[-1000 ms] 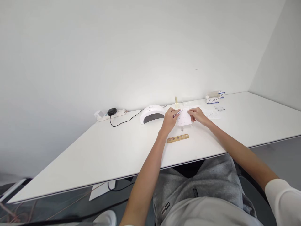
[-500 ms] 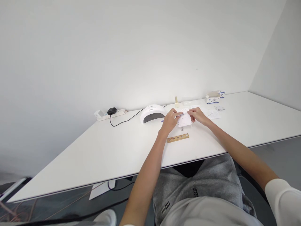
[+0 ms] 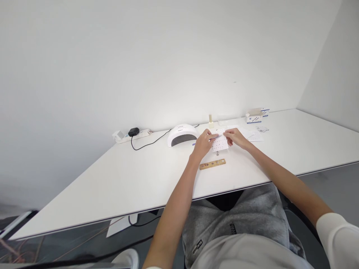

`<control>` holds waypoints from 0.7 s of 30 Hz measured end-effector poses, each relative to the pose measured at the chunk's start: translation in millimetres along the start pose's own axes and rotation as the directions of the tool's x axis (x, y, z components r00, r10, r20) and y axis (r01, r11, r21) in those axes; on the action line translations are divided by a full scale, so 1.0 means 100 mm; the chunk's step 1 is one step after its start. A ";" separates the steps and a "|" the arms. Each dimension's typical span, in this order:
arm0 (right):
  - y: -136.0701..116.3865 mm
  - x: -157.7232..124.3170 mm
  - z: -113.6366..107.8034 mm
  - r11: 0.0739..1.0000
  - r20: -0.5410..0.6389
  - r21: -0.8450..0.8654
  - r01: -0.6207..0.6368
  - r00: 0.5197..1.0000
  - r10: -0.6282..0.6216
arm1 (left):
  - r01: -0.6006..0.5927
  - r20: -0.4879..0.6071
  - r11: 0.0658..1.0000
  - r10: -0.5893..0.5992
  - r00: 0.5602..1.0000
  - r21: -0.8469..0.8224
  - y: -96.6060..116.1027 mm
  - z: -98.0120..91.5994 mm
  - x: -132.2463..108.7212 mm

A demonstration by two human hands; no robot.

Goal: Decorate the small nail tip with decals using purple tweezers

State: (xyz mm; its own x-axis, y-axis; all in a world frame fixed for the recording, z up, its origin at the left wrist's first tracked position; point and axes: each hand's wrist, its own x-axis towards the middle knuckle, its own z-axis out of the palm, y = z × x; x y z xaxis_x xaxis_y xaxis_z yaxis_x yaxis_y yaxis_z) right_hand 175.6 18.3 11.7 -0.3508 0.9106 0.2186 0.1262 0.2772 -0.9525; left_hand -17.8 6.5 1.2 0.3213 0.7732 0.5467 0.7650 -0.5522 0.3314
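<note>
Sheet of paper printed with rows of small marks [image 3: 220, 145] lies between the person's hands, its long axis running away from the body. The left hand [image 3: 204, 142] is closed around a slim pen-like tool [image 3: 215, 137], whose purple end sticks out on the far left of that hand. The tool lies nearly crosswise to the sheet, its tip reaching right over the upper part, close to the right hand's fingertips. The right hand [image 3: 235, 137] is narrowed at the sheet's upper right; I cannot tell whether it pinches paper or something tiny. Nearer the body lies a gold strip with round spots [image 3: 212, 164], clear of both hands.

Compared with 1.0 s ago, the tool lies flatter, and its purple end now shows left of the hand; compared with 0.5 s ago, the hands have barely shifted.
</note>
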 end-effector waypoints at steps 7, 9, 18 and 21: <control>-0.02 -0.01 0.00 1.000 -0.011 0.010 -0.005 1.000 0.005 | -0.007 -0.024 1.000 0.006 1.000 -0.024 -0.02 0.01 0.00; -0.01 -0.01 0.00 1.000 -0.009 0.009 -0.005 1.000 0.005 | -0.009 -0.022 1.000 0.008 1.000 -0.026 -0.02 0.02 0.01; 0.00 0.00 -0.01 1.000 -0.005 -0.001 0.007 1.000 -0.007 | -0.010 -0.006 1.000 0.010 1.000 0.011 0.00 0.02 0.00; -0.01 -0.01 0.00 1.000 -0.006 -0.019 0.008 1.000 -0.008 | -0.019 -0.001 1.000 0.019 1.000 0.024 0.01 0.01 -0.01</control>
State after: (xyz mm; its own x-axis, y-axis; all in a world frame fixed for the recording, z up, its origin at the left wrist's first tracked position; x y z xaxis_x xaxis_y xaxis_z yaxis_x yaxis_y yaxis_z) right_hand 176.1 17.6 12.4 -0.3459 0.9102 0.2277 0.1406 0.2902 -0.9466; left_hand -16.4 5.4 0.5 0.3354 0.7620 0.5540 0.7720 -0.5593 0.3020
